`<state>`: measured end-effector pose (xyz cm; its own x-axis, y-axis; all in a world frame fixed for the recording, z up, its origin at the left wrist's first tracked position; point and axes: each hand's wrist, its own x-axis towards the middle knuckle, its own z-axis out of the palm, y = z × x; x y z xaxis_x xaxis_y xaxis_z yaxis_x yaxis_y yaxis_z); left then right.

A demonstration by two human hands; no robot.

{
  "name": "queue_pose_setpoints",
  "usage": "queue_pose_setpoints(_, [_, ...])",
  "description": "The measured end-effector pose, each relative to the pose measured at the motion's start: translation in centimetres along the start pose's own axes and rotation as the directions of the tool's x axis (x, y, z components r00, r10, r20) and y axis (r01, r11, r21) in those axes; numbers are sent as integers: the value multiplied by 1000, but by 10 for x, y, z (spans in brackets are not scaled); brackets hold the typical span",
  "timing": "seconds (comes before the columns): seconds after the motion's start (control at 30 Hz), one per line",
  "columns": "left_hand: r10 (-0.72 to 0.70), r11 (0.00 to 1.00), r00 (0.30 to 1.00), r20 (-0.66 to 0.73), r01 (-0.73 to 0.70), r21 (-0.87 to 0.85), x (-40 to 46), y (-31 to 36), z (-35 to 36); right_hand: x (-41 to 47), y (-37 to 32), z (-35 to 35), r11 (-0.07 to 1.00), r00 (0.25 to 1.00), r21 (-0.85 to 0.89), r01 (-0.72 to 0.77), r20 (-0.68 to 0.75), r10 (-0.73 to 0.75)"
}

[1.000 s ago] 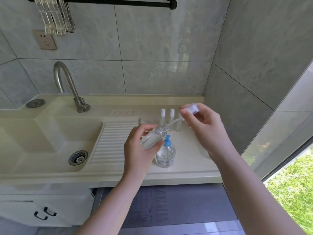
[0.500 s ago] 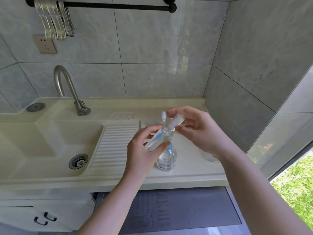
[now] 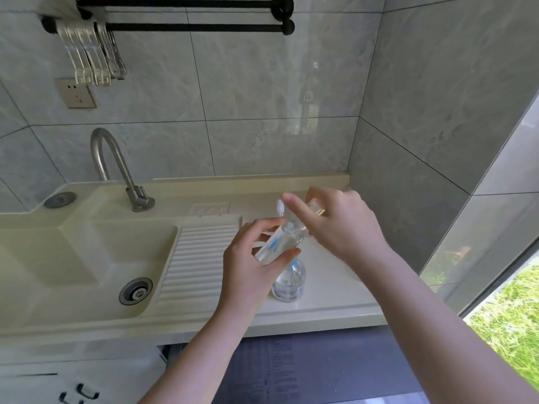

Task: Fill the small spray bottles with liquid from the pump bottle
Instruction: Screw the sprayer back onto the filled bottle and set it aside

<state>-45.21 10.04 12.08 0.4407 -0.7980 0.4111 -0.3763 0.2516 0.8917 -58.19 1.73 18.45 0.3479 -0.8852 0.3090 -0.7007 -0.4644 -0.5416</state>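
Spray bottle: clear, with a blue streak showing through it. Pump bottle: clear, blue at the neck. Sink: cream; its draining board ribbed in even ridges. Tap: brushed silver. Wall tiles: grey, marbled with pale veins. Towel rail: black. Grass: bright green.

Bright daylight from the right — wide-angle bowing, slight blur

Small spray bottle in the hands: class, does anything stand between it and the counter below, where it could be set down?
Yes. The pump bottle stands on the counter directly under the small spray bottle, which the left hand grips tilted while the right hand works at its top.
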Motion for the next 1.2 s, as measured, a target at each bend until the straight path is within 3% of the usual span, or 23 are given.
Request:
queue_pose_setpoints(0.03, [3, 1000, 1000, -4, -3, -3, 0, 0, 1, 0, -1, -3, 999, 999, 33, -35, 19, 35])
queue_pose_setpoints(0.1, [0, 1000, 1000, -13, 0, -14, 1, 0, 1, 2, 2, -10, 934, 990, 339, -111, 115, 76])
queue_pose_setpoints(0.2, [-24, 999, 999, -22, 24, -30, 1, 1, 0, 4, 7, -21, 598, 948, 752, -278, 314, 46])
queue_pose_setpoints(0.27, [-36, 999, 999, -27, 35, -38, 1, 1, -1, 2, 10, -25, 427, 929, 839, -336, 371, 2])
queue_pose_setpoints(0.4, [-50, 998, 998, -35, 48, -49, 2, 3, 0, -6, 11, -31, 325, 914, 869, -372, 403, -32])
queue_pose_setpoints(0.53, [-87, 993, 995, -55, 83, -81, 4, 4, 3, -10, 16, -31, 317, 923, 877, -360, 384, -16])
queue_pose_setpoints(0.67, [-125, 987, 990, -65, 117, -110, 6, 3, 3, -15, 19, -26, 410, 947, 866, -286, 321, -17])
queue_pose_setpoints(0.77, [-157, 980, 988, -12, 154, -124, 5, 4, 4, -17, 17, -17, 510, 974, 841, -183, 224, -19])
queue_pose_setpoints(0.9, [-169, 973, 983, 74, 178, -148, 2, 8, 10, -15, 10, -14, 528, 982, 842, -112, 176, -73])
queue_pose_setpoints(1.07, [-140, 979, 984, 113, 155, -133, 0, 8, 11, -16, 2, -9, 792, 999, 610, -4, -30, 27])
queue_pose_setpoints(1.13, [-148, 976, 982, 118, 164, -141, 1, 8, 11, -16, 3, -12, 778, 998, 626, -60, 49, 38])
queue_pose_setpoints(1.2, [-159, 972, 981, 110, 175, -159, 2, 8, 10, -16, 9, -18, 650, 986, 751, -117, 164, -11])
